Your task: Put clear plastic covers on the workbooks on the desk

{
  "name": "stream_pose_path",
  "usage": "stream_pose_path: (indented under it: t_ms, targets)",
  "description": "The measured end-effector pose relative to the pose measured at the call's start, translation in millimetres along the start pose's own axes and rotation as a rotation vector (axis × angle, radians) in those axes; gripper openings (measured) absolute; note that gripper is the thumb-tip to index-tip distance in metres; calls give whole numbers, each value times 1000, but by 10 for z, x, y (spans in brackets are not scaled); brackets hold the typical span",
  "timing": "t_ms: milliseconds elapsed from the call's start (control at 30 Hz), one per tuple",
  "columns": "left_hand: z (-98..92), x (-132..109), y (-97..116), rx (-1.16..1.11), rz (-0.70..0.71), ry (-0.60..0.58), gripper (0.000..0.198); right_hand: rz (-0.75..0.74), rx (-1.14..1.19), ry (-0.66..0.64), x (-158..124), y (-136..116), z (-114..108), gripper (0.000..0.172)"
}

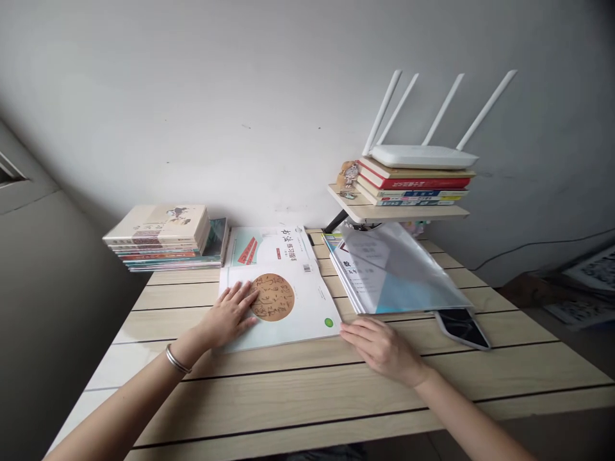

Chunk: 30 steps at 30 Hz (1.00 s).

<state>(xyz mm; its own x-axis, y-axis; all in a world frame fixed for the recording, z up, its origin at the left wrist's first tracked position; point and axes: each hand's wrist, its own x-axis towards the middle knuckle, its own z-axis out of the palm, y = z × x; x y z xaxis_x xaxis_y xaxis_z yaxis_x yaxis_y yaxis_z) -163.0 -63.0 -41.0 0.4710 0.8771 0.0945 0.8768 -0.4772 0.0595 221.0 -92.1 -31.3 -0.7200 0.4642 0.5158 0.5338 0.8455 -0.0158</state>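
Head camera: my left hand [234,314] and right hand [379,346] at a calligraphy practice book [307,301] on a slatted wooden table [269,397].

My left hand, a silver bangle [177,360] on its wrist, is open, palm down and fingers spread, on the cover, overlapping the edge of its brown round picture [277,299]. My right hand's bent fingers meet the near right corner; I cannot tell whether they pinch it. The book lies flat, cover up, between a book stack [156,230] on the left and a clear plastic folder [418,291] on the right. Under the folder's near edge, a dark-screened device [464,328] pokes out. Beyond, a small raised shelf [403,212] carries a pile of books [413,182] topped by a white router [423,155] with four antennas [443,109].
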Motion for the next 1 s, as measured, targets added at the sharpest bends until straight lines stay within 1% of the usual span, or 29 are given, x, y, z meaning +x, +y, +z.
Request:
stream_pose_path:
  t_ms: [67,133,200,267,333,367,433,500,567,600,667,767,833,900,1000]
  targets:
    - [-64,108,34,-14,-15,2,53,61,69,-41,33,22,-43,38]
    - [-130,290,78,-18,-6,6,51,154,158,-41,159,61,-62,37]
    - [-158,504,120,-10,14,-1,53,260,207,-17,402,95,-32,36]
    - [-140,696,155,9,-6,-21,54,360,194,-31,731,108,65,37]
    - [-103,821,191,43,-60,-32,54,419,186,-137,1080,90,222,38]
    - [-87,850,216,63,-81,-32,55,444,186,-206,1237,69,312,42]
    - [-76,836,284,98,-102,-27,57,518,200,-354,1475,9,487,52]
    - [-91,738,376,124,-116,-25,58,574,231,-491,1588,-71,624,63]
    - [-112,580,470,157,-148,-2,54,571,252,-567,1584,-154,715,71]
    - [-116,490,506,175,-173,22,52,540,253,-573,1551,-190,747,73]
    - [-98,311,534,191,-217,81,48,460,235,-546,1455,-244,792,72]
    - [-7,104,446,140,-206,140,49,380,182,-487,1315,-260,831,67]
    - [64,27,344,98,-178,141,54,406,136,-452,1240,-236,837,65]
    - [110,-6,262,67,-184,113,59,475,85,-423,1165,-203,828,66]
    - [102,-9,224,25,-219,69,62,579,19,-409,1025,-162,794,67]
